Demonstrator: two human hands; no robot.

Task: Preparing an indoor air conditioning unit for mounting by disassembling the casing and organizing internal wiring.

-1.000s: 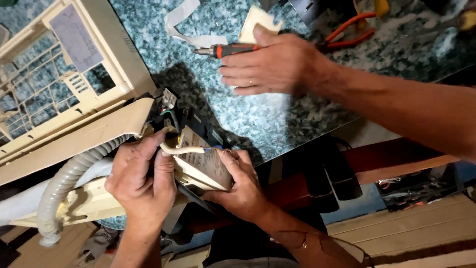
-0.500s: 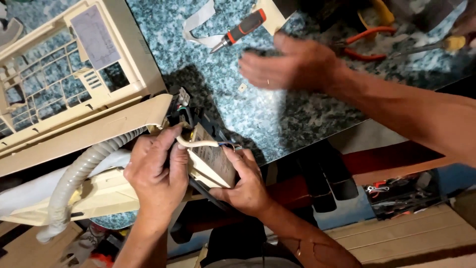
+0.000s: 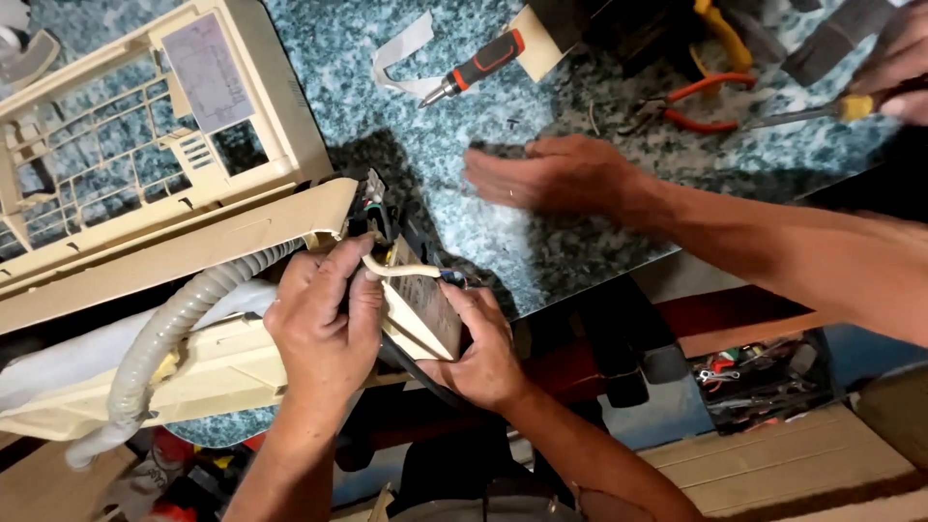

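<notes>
Both my hands grip a small beige control box (image 3: pixel 432 311) at the right end of a cream air-conditioner body (image 3: pixel 208 253). My left hand (image 3: pixel 324 333) wraps over the box's left side, with the thumb against a white wire (image 3: pixel 398 272) that arches across its top. My right hand (image 3: pixel 483 350) cups the box from below and from the right. Dark cables run out under the box.
A co-worker's hand (image 3: pixel 556 174) lies flat on the speckled blue-grey tabletop (image 3: pixel 503 242); another hand (image 3: pixel 894 63) holds a yellow-handled tool at top right. An orange-and-black screwdriver (image 3: pixel 478 66), orange pliers (image 3: pixel 696 101), a cream grille cover (image 3: pixel 116 145), a corrugated hose (image 3: pixel 164 338) and a floor toolbox (image 3: pixel 764 377) are nearby.
The co-worker's hand has left the orange-and-black screwdriver and dropped down onto the tabletop. My hands keep the same grip on the control box.
</notes>
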